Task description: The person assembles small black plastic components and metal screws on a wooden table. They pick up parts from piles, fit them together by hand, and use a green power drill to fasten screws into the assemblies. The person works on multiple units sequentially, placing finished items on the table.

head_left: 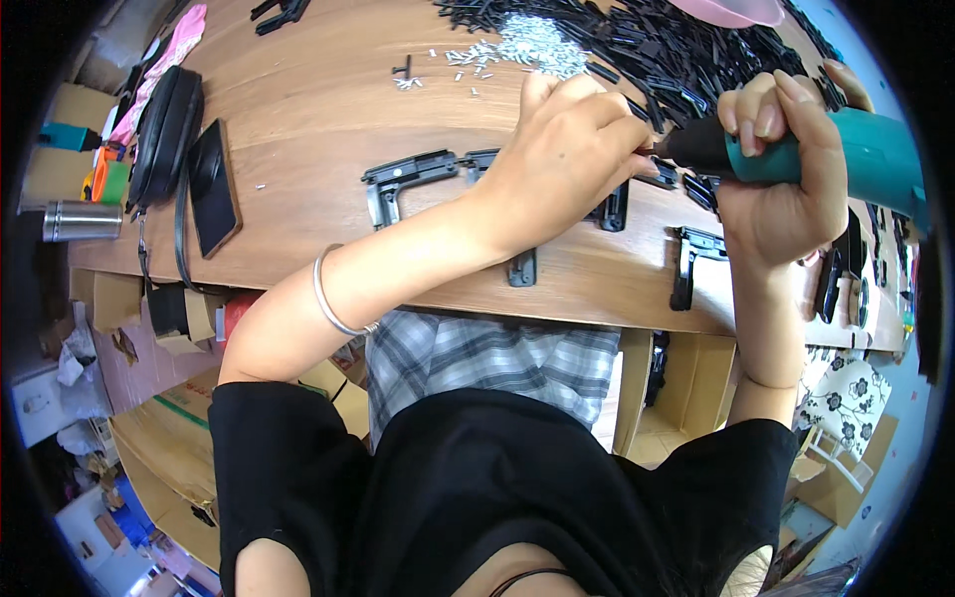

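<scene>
- Brown wooden desk (308, 109) is filling the upper view, bearing a heap of black parts (686, 60) at one o'clock and many small pale pins (537, 45) at twelve.
- At two o'clock, your right grip (786, 189) is holding a teal power driver (875, 149), its dark nose pointing toward nine.
- At one o'clock, your left grip (572, 149) is curling its fingertips close to the driver's tip; you cannot tell from here what, if anything, they are pinching.
- Just below that grip, a black pistol-shaped part (614, 209) is lying partly covered.
- Similar pieces are lying at eleven (410, 174) and three o'clock (686, 264).
- Toward ten, a dark phone (212, 189) is resting beside a black pouch (167, 129).
</scene>
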The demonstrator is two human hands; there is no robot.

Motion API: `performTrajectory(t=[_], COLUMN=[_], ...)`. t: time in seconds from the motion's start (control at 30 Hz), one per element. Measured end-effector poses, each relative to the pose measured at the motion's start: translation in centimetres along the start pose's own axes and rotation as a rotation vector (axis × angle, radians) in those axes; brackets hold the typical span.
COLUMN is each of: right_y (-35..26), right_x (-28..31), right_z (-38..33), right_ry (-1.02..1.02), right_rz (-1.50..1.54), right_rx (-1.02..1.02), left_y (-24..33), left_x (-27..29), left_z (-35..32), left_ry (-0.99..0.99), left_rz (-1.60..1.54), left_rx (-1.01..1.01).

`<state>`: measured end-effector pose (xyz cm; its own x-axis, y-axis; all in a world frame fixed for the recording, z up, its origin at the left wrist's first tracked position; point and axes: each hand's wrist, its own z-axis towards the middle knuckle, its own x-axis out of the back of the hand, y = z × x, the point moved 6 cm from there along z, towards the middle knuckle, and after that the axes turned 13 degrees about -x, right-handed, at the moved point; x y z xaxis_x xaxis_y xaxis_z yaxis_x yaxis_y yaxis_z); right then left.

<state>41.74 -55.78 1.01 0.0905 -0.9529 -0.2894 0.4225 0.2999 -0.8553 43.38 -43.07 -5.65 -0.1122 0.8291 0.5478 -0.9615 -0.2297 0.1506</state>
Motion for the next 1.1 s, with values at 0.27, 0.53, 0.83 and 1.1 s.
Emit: performTrajectory(t=[0.27, 0.53, 0.83, 1.1], right_y=[-0.1, 1.5, 1.7, 3.4], right_x=[1.8, 2.6, 2.1, 1.8], right_z=[-0.4, -0.8, -0.5, -0.2], right_ry=[-0.018, 0.013, -0.038, -0.155], right_rz=[-0.095, -0.243, -0.847, -0.915], right_rx=[0.079, 0.146, 0.487, 0.458], left_y=[0.9, 0.3, -1.1, -1.2], left_x=[-1.9, -3.6, -5.9, -6.8], left_z=[0.4, 0.5, -0.6, -0.9], left_ry=[-0.107, -0.173, -0.366, -0.348], left_rz=[0.115, 0.091, -0.001, 0.004], left_rx=[-0.103, -0.083, 0.239, 0.188])
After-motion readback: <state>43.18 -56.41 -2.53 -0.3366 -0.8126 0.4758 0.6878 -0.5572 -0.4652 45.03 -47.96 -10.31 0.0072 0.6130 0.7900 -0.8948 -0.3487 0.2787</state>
